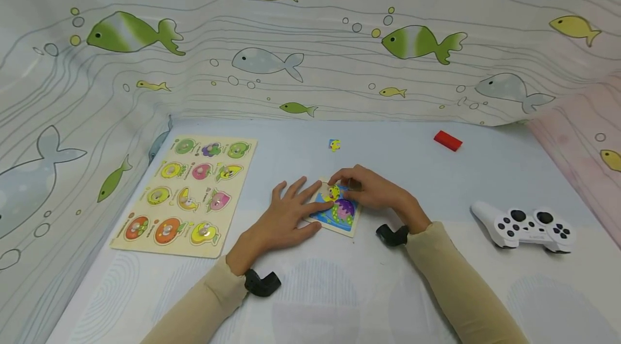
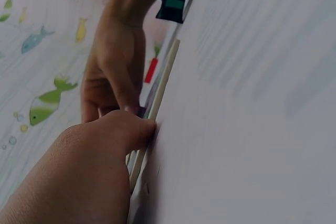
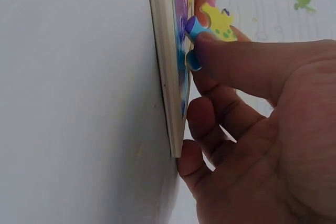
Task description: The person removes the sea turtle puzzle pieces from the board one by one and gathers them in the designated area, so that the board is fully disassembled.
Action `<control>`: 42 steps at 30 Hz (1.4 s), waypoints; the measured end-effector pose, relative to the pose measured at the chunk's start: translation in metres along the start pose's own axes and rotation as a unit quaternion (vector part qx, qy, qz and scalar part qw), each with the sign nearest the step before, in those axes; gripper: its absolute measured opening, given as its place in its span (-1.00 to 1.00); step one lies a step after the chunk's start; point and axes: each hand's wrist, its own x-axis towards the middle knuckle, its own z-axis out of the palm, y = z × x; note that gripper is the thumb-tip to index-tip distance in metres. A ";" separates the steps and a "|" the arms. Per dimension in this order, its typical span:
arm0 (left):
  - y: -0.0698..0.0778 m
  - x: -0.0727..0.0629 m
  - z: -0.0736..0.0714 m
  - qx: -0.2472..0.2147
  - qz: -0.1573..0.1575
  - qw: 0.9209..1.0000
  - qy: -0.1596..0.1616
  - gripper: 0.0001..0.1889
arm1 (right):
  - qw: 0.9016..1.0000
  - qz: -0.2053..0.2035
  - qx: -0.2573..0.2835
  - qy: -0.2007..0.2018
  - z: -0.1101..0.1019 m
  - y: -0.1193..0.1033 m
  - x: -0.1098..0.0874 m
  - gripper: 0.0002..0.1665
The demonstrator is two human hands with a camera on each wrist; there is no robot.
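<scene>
Right hand [image 1: 372,188] grip pinched on yellow-and-blue jigsaw piece [image 3: 219,22], just at colourful rectangular wooden puzzle board [image 1: 339,230] on pale surface [image 1: 398,150]; left hand [image 1: 285,218] spread, touching board, grasping nothing. Likely piece-fitting; next calls for aligning tabs.

Puzzle board [image 1: 339,230] lies flat, brightly printed; yellow-and-blue piece [image 3: 216,22] tilted, pinched.

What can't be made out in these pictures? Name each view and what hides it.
Head: part of the puzzle board, covered by the left hand.
Head: the words on the fruit board, too small to read.
Left wrist: the puzzle board's picture, turned nearly edge-on to the camera.
Right wrist: part of the puzzle piece, covered by the right hand.
</scene>
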 end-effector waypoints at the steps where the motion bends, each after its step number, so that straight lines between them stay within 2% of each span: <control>1: 0.000 0.000 0.000 0.000 -0.001 1.000 0.001 -0.51 | 1.000 0.007 0.003 -0.001 -0.001 0.000 0.000 -0.61; 8: -0.001 -0.002 -0.002 -0.002 -0.002 1.000 0.006 -0.51 | 0.997 0.010 0.072 -0.003 -0.005 0.008 0.005 -0.75; 13: -0.001 -0.003 -0.003 -0.005 -0.005 1.000 0.005 -0.50 | 0.994 0.022 0.101 0.029 -0.006 0.011 0.005 -0.76; 21: 0.000 -0.003 -0.003 -0.005 -0.014 1.000 0.000 -0.50 | 0.991 0.071 0.076 0.088 -0.015 0.019 0.005 -0.74; 26: 0.002 -0.002 -0.001 -0.005 -0.013 1.000 -0.001 -0.50 | 0.987 0.096 0.066 0.112 -0.025 0.027 0.005 -0.73; 33: 0.002 -0.002 0.000 -0.007 -0.012 1.000 -0.002 -0.49 | 0.984 0.128 0.038 0.118 -0.043 0.044 0.016 -0.67; 42: 0.003 -0.001 0.000 -0.012 -0.012 1.000 -0.008 -0.49 | 0.979 0.168 0.029 0.108 -0.060 0.056 0.030 -0.63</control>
